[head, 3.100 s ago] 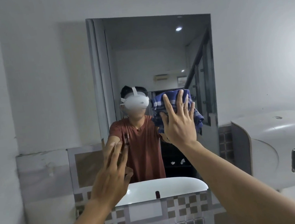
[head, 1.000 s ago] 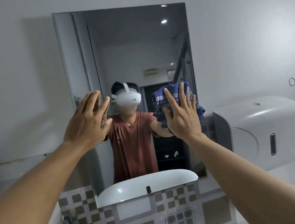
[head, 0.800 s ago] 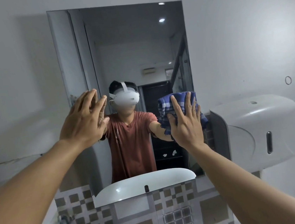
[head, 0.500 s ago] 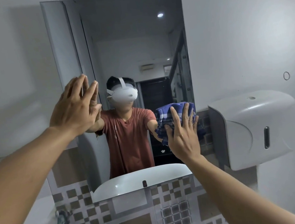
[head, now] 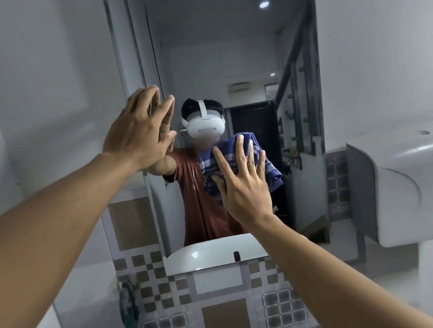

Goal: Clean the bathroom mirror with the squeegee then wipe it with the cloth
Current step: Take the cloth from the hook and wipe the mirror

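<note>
The wall mirror (head: 223,41) fills the upper middle of the head view. My right hand (head: 243,187) presses a blue-and-white striped cloth (head: 254,146) flat against the glass at mid height, fingers spread over it. My left hand (head: 138,129) rests flat on the mirror's left edge, fingers together, holding nothing. A dark green squeegee (head: 132,324) lies at the bottom left below the tiled strip, away from both hands. My own reflection with a headset shows in the glass.
A white paper-towel dispenser (head: 412,184) juts from the wall right of the mirror. A band of brown-and-grey patterned tiles (head: 225,322) runs under the mirror. A white basin shows only as a reflection. Plain white wall (head: 26,91) lies to the left.
My right hand has slid the cloth down and leftward across the glass, from the mirror's right side toward its middle. My left hand stays on the left edge. The view has moved closer.
</note>
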Motion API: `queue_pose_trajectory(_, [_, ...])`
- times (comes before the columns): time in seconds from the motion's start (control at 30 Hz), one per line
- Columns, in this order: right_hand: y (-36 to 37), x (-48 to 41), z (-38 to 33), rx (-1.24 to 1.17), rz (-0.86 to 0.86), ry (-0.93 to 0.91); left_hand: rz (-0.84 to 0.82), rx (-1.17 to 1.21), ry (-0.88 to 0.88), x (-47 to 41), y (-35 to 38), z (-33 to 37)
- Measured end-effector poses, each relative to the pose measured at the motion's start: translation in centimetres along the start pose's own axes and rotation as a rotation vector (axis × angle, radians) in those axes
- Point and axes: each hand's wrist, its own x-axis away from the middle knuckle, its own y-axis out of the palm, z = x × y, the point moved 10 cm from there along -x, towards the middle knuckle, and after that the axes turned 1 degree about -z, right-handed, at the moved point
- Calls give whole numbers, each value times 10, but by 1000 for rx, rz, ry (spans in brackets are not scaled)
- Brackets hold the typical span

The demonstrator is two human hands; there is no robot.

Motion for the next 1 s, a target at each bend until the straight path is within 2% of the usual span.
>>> queue_pose_trajectory(0.4, [42,-2,-121,-36,-148,-247,-51,35,-19,-3,-4,-8])
queue_pose_trajectory(0.73, [60,52,-126,5,-260,-554,-31,28,-18,0,0,-8])
queue_pose_trajectory(0.87, [59,66,-99,52,-242,-539,-3,51,-44,12,1,-7])
queue_pose_trajectory(1.0, [47,61,-53,72,-206,-359,20,110,-88,47,12,5])
